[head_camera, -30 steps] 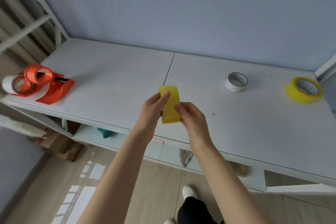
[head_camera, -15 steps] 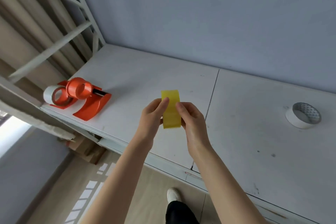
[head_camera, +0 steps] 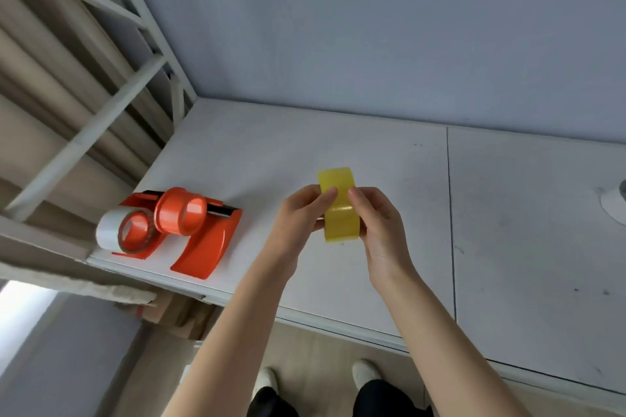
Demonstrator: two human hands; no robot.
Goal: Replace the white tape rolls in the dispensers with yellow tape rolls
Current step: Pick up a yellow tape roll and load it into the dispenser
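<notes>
Both hands up over the white tabletop (head_camera: 338,139), pinching one yellow tape roll (head_camera: 339,210) between them, roll on edge. Left hand (head_camera: 298,217) grips its left side, right hand (head_camera: 379,223) its right side. Orange dispenser (head_camera: 189,230) sits well left of the left hand, white tape roll (head_camera: 110,228) loaded at its far-left end.

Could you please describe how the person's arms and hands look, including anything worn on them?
Both arms are bare to the frame edge, with no sleeves showing. The left hand and right hand wear no gloves, rings, watch or bracelets. Fingernails are short and unpainted.
</notes>
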